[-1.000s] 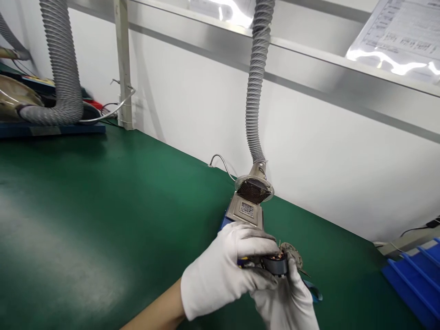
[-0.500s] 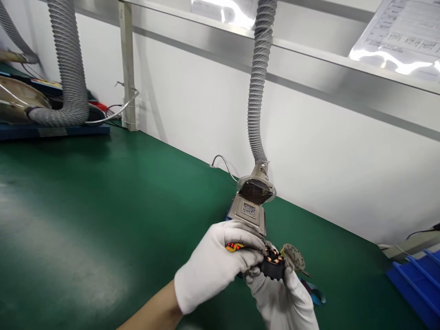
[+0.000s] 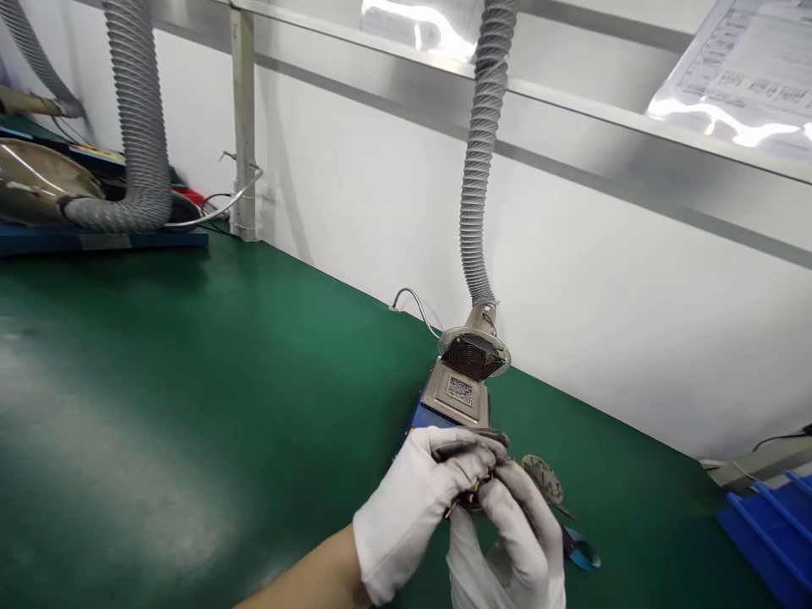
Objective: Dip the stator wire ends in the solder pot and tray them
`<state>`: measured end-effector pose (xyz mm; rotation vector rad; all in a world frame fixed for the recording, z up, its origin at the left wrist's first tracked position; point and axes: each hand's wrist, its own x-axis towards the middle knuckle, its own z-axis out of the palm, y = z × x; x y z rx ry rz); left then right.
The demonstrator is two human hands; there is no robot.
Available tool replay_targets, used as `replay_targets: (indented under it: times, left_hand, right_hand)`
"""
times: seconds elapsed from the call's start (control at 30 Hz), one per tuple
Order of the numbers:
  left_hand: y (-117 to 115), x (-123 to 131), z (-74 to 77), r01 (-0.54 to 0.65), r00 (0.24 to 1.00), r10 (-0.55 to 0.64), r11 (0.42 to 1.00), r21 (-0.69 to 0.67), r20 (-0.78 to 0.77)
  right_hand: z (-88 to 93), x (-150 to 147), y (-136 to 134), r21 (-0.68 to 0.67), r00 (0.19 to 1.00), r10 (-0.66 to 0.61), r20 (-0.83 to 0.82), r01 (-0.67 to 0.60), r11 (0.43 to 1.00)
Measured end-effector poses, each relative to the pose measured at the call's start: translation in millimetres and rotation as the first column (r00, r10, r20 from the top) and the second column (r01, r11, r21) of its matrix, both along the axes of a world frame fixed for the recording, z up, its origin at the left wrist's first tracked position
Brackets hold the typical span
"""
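A: Why are the 2 gloves bunched together?
B: Left hand (image 3: 412,499) and right hand (image 3: 513,541) both pinch a small wired part (image 3: 473,497), nearly hidden between fingertips, just below the extractor hood (image 3: 473,355) so fumes get drawn off, I'd judge.

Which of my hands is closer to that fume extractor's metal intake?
Left. The left hand sits just below the intake; the right hand is lower and farther.

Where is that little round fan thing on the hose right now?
The round fan intake sits at centre, at the end of the grey hose, just behind the gloved left hand and right hand.
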<state>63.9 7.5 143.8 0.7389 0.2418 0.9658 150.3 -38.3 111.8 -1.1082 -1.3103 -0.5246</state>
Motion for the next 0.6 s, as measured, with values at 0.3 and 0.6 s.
replay_targets:
  times: [0.3,0.6]
  left_hand:
    - [5,-4,6.7,-0.064,0.99,0.061,0.998,-0.024,-0.124]
    - [-1,-4,2.3,-0.225,0.971,0.228,0.973,-0.049,0.072]
  right_hand:
    - [10.1,6,-4,0.003,0.993,-0.005,-0.116,0.006,1.0]
    - [5.0,15,-3,0.009,0.996,0.03,0.082,-0.031,0.999]
